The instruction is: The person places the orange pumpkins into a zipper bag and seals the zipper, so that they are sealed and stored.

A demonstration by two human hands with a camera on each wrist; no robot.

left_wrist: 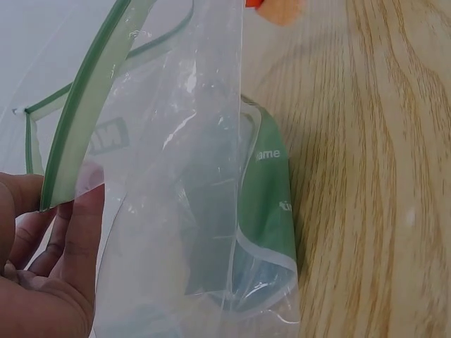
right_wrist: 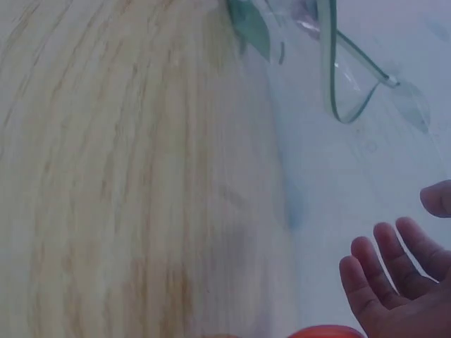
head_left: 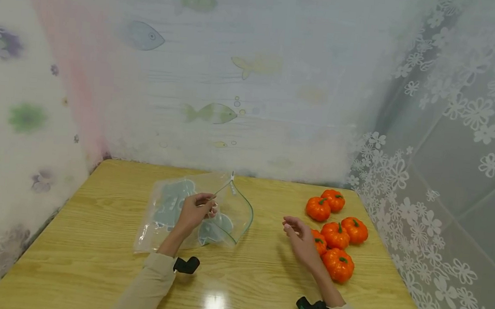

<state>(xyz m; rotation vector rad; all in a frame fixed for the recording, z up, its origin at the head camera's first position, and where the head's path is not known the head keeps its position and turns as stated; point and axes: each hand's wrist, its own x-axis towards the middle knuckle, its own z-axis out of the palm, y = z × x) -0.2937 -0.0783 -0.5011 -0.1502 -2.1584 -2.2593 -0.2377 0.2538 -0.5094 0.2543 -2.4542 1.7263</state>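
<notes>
My left hand (head_left: pixel 196 212) pinches the green-edged rim of a clear zip bag (head_left: pixel 153 239) between thumb and fingers. The bag's mouth gapes toward the right, its green zip strip (left_wrist: pixel 77 105) bowed apart. Green printed patches with white lettering show on the bag (left_wrist: pixel 264 176). My right hand (head_left: pixel 302 242) hovers over the table beside the small orange pumpkins (head_left: pixel 338 265), holding nothing. Its fingers (right_wrist: pixel 394 260) are loosely bent and spread from the thumb. One pumpkin (head_left: pixel 319 242) is partly hidden behind that hand.
Several glossy pumpkins with green stems cluster on the right of the wooden table (head_left: pixel 254 291), two of them farther back (head_left: pixel 318 209). A curtain with fish prints (head_left: pixel 248 140) hangs along the back edge; a white-flowered curtain (head_left: pixel 425 226) borders the right side.
</notes>
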